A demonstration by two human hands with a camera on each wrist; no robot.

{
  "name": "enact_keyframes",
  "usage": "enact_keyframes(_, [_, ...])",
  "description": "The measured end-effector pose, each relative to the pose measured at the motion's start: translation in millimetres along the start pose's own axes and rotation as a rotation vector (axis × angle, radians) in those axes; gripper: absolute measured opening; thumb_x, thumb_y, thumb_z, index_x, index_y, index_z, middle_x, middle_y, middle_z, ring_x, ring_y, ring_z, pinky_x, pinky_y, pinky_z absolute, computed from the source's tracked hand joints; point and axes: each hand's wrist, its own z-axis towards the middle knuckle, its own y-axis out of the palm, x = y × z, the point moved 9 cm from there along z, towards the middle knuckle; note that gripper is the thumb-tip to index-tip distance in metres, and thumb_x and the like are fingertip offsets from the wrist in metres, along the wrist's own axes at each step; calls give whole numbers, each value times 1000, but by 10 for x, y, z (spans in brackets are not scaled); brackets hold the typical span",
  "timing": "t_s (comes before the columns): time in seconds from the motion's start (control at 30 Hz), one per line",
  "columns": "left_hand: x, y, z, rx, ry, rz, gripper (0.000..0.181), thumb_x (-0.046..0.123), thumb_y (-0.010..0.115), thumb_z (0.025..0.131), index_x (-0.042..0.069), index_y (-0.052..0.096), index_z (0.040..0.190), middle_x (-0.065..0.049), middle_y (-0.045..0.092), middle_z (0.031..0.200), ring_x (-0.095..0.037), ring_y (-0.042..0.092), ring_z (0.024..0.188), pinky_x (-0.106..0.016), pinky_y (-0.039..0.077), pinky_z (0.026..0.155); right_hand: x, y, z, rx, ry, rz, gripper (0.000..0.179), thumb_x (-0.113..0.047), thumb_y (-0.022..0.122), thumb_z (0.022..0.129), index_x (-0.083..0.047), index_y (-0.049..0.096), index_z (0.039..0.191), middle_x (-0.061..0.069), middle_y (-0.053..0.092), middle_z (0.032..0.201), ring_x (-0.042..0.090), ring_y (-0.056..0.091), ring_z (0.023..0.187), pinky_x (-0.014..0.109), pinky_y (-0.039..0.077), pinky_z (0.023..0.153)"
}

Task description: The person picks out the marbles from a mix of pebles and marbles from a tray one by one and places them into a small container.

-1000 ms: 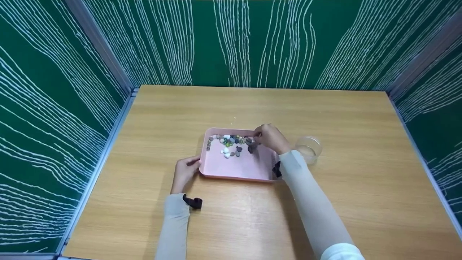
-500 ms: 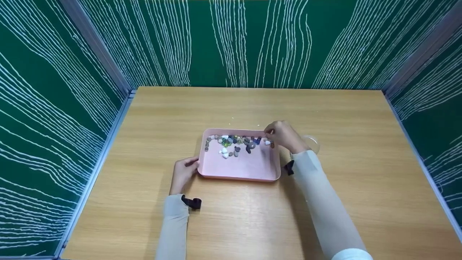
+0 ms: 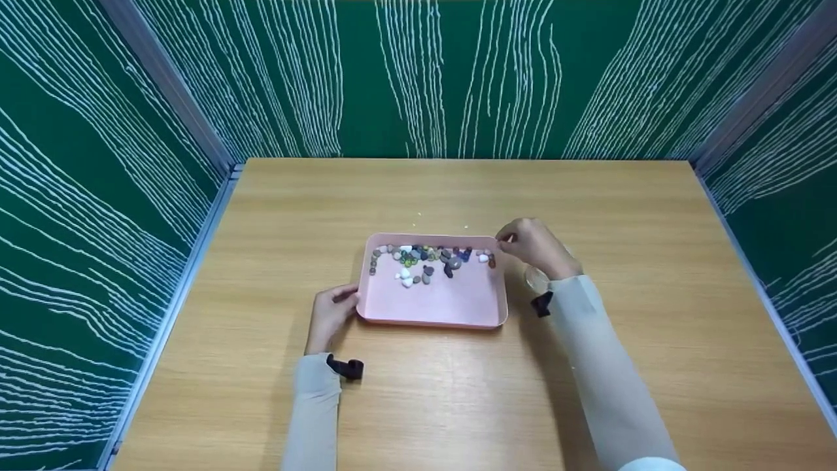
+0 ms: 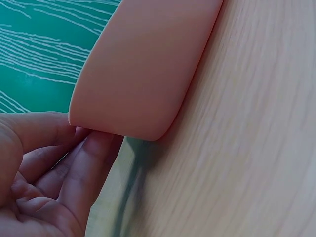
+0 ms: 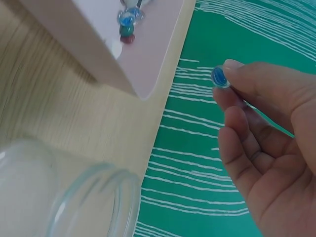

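Between the thumb and index finger of my right hand [image 3: 537, 248] is a small clear-and-blue glass marble [image 5: 219, 77], seen in the right wrist view. That hand is just outside the far right corner of a pink tray [image 3: 431, 306]. My left hand [image 3: 331, 316] holds the tray's near left side, its thumb at the rim [image 4: 70, 118] and fingertips against the wall. Pebbles [image 3: 407, 278] and coloured glass pieces lie inside, mostly along the far side. An open clear glass jar [image 5: 89, 197] is beside the tray, partly hidden by my right forearm in the head view.
The wooden table [image 3: 418, 392] carries the tray and jar. Several tiny white bits [image 3: 466, 226] lie beyond the tray's far edge. Green walls [image 3: 366, 78] with white lines stand at the back and sides.
My right hand has moved right, from over the tray's far right part to outside its corner, uncovering pebbles and glass pieces there. My left hand stays at the tray.
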Motion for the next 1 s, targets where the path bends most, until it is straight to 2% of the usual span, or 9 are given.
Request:
enact_keyframes(0.17, [1,-7,-1,2,7,21,27,-2,61,88,-6,67,114,-23,67,114,-11,60,84,-17,52,69,103,-69,-73,16,0,13,18,-7,63,91,-4,72,106,15,69,106,26,61,88,40,57,79])
enact_keyframes(0.53, [-13,1,-4,-14,-14,17,28,-1,62,89,-5,66,117,-24,65,119,-15,62,92,-21,56,78,347,-126,-169,28,8,54,19,-9,62,91,-2,71,106,16,69,103,25,60,84,31,55,69])
enact_keyframes(0.8, [-34,0,-3,-8,-38,-2,29,-1,63,89,-4,65,118,-24,62,123,-18,63,96,-25,57,82,497,-165,-251,49,-14,45,18,-7,63,90,0,72,104,18,70,102,25,61,83,31,54,69])
enact_keyframes(1.0, [-43,-5,-6,0,-33,10,29,-1,63,89,-4,65,118,-24,63,123,-17,63,96,-23,56,81,625,-166,-309,62,7,61,19,-6,63,89,0,72,105,19,69,103,26,60,83,28,52,66])
